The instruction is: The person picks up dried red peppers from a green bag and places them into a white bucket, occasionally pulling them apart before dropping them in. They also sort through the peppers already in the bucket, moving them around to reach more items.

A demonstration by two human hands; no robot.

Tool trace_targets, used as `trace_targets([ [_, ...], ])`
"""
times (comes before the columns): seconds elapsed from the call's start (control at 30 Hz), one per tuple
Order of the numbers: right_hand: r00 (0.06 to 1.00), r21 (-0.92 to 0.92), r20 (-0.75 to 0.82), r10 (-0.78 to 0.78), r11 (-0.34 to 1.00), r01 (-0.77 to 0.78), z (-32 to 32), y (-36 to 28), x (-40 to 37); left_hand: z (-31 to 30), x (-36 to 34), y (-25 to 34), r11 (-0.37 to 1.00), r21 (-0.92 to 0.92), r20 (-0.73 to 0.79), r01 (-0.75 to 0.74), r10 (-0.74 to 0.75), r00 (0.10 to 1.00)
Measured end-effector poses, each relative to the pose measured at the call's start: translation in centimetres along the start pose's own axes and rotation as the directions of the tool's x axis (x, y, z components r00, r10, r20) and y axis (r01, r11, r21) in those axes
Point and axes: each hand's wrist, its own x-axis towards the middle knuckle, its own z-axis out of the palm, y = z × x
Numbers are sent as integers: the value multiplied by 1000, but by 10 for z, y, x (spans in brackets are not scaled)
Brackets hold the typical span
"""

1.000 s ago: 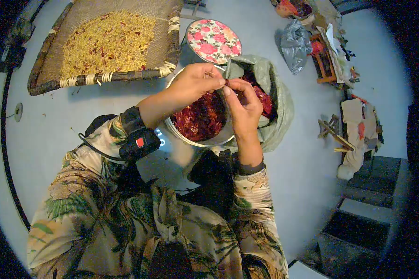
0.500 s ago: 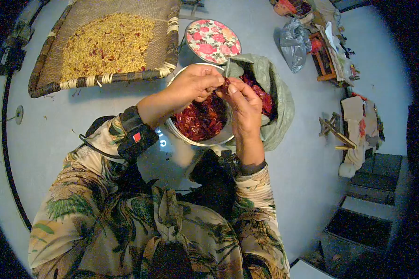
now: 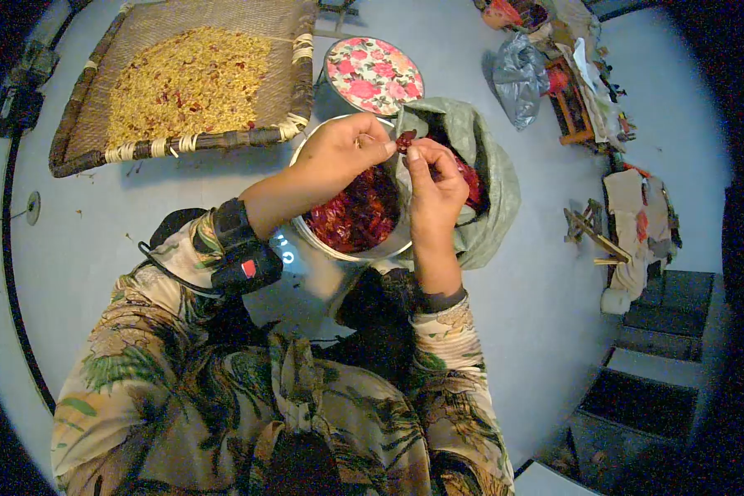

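A small dark red dried pepper [image 3: 406,142] is pinched between the fingertips of both hands. My left hand [image 3: 345,153] comes in over the left side of a white bucket [image 3: 306,236], fingers closed on the pepper. From the right, my right hand [image 3: 435,186] grips the same pepper with thumb and forefinger. Many dried red peppers [image 3: 355,215] lie in the bucket below. Against its right side stands an open green sack [image 3: 500,198], with more red peppers [image 3: 471,183] inside, partly hidden by my right hand.
A woven tray [image 3: 182,147] holding yellow seeds [image 3: 186,78] is at the upper left. Behind the bucket stands a round stool [image 3: 374,74] with a floral top. A grey plastic bag [image 3: 519,78], a wooden rack [image 3: 574,103] and dark steps [image 3: 649,405] are on the right.
More of the pepper shows between my fingertips. My right hand has shifted slightly left and down, and the fingers of my left hand have opened out a little around their pinch.
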Motion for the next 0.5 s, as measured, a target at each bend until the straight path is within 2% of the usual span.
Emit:
trace_targets([
  [0.03,998,-63,-13,-63,996,62,0,-1,0,2,-1,0,999,12,10,33,-33,999],
  [0.13,984,-149,-11,-178,973,174,3,-3,-4,5,-6,-1,997,-8,-48,-78,77,996],
  [0.23,985,-160,1,-172,972,169,4,-2,-3,3,-6,-1,991,126,-31,-37,41,999],
  [0.33,980,-173,16,-197,965,197,5,0,-5,2,-7,-2,981,186,-46,-57,67,997],
  [0.5,988,-141,36,-147,978,151,8,2,-6,5,-8,-2,969,245,-95,-18,42,995],
])
